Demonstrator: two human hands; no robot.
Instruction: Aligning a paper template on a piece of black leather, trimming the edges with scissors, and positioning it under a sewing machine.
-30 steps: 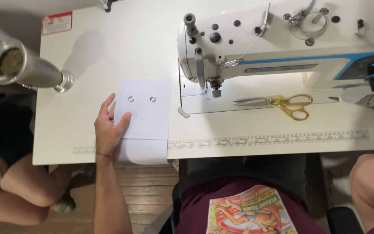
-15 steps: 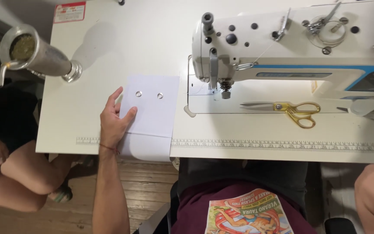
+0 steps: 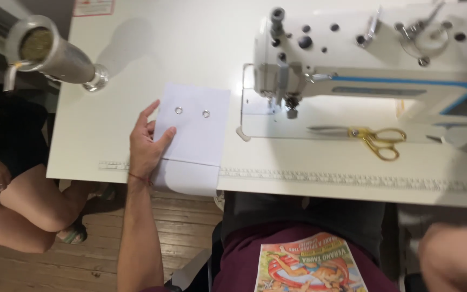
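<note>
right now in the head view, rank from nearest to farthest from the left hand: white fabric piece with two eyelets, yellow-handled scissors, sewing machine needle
1. White fabric piece with two metal eyelets: under the left hand.
2. Sewing machine needle: to the right, further up the table.
3. Yellow-handled scissors: farthest right, on the machine bed.

A white piece of cloth (image 3: 193, 138) with two small metal rings near its top lies flat on the table (image 3: 136, 65), hanging over the front edge.
</note>
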